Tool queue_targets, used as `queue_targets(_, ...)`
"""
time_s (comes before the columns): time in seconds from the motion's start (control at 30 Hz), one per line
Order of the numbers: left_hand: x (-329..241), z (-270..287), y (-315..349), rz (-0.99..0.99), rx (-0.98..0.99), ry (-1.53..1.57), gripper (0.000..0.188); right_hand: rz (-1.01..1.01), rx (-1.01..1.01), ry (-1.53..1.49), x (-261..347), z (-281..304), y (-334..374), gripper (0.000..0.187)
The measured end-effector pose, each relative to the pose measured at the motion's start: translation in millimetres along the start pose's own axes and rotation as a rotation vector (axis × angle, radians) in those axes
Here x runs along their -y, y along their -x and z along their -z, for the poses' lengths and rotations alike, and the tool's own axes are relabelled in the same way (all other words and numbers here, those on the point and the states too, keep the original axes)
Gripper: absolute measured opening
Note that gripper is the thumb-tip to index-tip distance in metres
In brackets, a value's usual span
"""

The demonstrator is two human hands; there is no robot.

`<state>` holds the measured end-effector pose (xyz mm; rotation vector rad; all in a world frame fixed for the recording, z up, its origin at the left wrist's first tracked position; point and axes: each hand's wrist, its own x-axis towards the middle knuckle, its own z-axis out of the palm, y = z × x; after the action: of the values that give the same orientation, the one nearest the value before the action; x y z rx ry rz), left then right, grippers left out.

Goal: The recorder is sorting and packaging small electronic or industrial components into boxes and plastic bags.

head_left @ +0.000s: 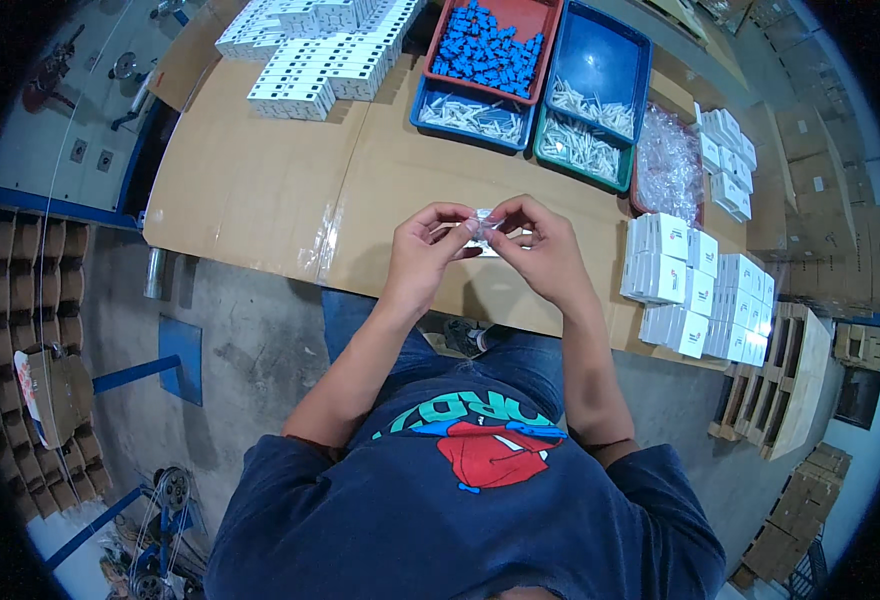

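Note:
Over the near edge of the cardboard-covered table, my left hand [428,248] and my right hand [542,250] meet, thumbs and forefingers pinched. Between them they hold a small clear plastic bag [480,230]; what it contains is too small to make out. Part of a white flat piece shows just below the fingertips, mostly hidden by them. Beyond the hands lie a red tray [430,58] of small blue plastic parts [485,50] and a blue tray [422,112] of slim white pieces [472,116].
Two more trays, a blue one [600,55] and a green one [615,182], hold white pieces. Clear plastic bags [668,155] fill a tray at the right. Stacked white boxes [660,265] stand at the right edge. Rows of white units [295,95] occupy the far left.

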<state>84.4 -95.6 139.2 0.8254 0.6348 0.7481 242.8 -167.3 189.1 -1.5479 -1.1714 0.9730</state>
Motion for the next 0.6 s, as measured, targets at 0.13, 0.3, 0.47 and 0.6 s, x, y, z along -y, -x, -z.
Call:
queue_targets(0.13, -1, 0, 0, -0.030, -0.012, -0.080, 0.019, 0.034, -0.061, 0.055, -3, 0, -2, 0.014)
queue_targets(0.3, 2, -5, -2, -0.029, 0.029, 0.053, 0.022, 0.068, -0.118, -0.061, -14, -1, -5, 0.010)
queue_targets(0.47, 7, -3, -3, -0.009, 0.025, 0.045, 0.024, 0.049, -0.133, -0.216, -19, -4, -6, 0.007)
queue_targets(0.6, -3, -9, -1, 0.084, 0.045, 0.238, 0.026, -0.001, -0.117, -0.394, -19, 0, -4, 0.007)
